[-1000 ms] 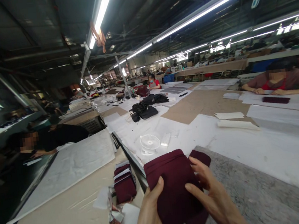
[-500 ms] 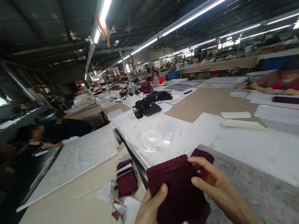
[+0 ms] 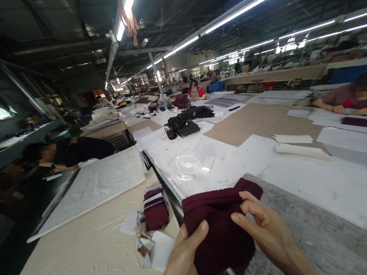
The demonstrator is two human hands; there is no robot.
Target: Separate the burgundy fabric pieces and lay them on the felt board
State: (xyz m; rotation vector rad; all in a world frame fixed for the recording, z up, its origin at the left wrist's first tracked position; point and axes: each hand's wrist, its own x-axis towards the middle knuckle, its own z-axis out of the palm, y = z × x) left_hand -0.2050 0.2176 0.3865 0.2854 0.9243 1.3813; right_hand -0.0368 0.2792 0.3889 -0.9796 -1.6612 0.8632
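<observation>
Maroon fabric pieces (image 3: 222, 242), layered together, hang between my two hands above the table edge. My left hand (image 3: 184, 257) grips their left side, thumb on top and the other fingers hidden behind. At the upper right, my right hand (image 3: 267, 227) pinches the cloth's edge between thumb and fingers. Just behind lies another maroon piece (image 3: 251, 187), partly covered by the held cloth. Left of my hands, a stack of maroon and white pieces (image 3: 156, 214) rests on the beige-covered table.
A white fan (image 3: 189, 165) lies on the white-topped table (image 3: 238, 162), with dark cloth (image 3: 182, 126) farther back. Paper scraps (image 3: 162, 249) sit beside the stack. Co-workers are at the left (image 3: 83, 152), right (image 3: 356, 97) and far side (image 3: 197, 91).
The cloth's upper edge has folded over a little toward me, and my right fingers have closed in on it. My left hand keeps its hold. The view has shifted slightly.
</observation>
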